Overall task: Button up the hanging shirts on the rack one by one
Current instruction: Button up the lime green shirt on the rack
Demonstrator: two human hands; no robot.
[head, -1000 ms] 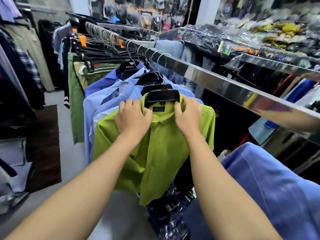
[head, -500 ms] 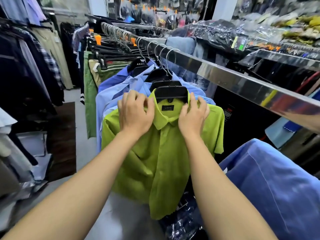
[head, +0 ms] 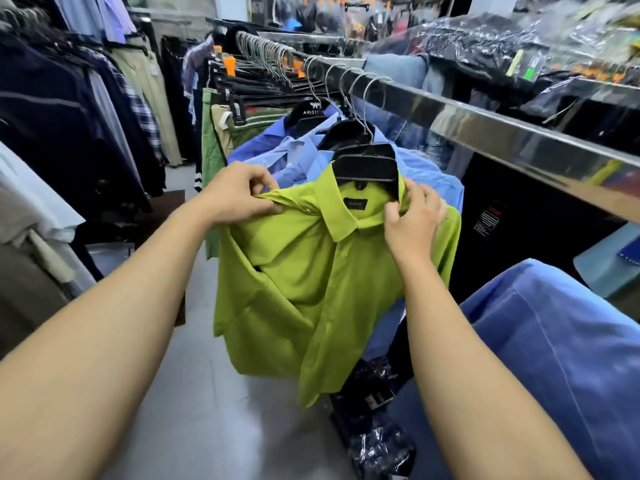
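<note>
Lime-green shirt hangs on a black hanger from the steel rail, frontmost in a row of blue shirts; placket appears closed below the collar. Left hand: grip pinching the shirt's shoulder fabric between thumb and curled fingers, pulling it outward to the left. Right hand: grip curled on the collar's right side, just beside the hanger end, thumb on the collar fold; another blue garment lies near the right forearm.
</note>
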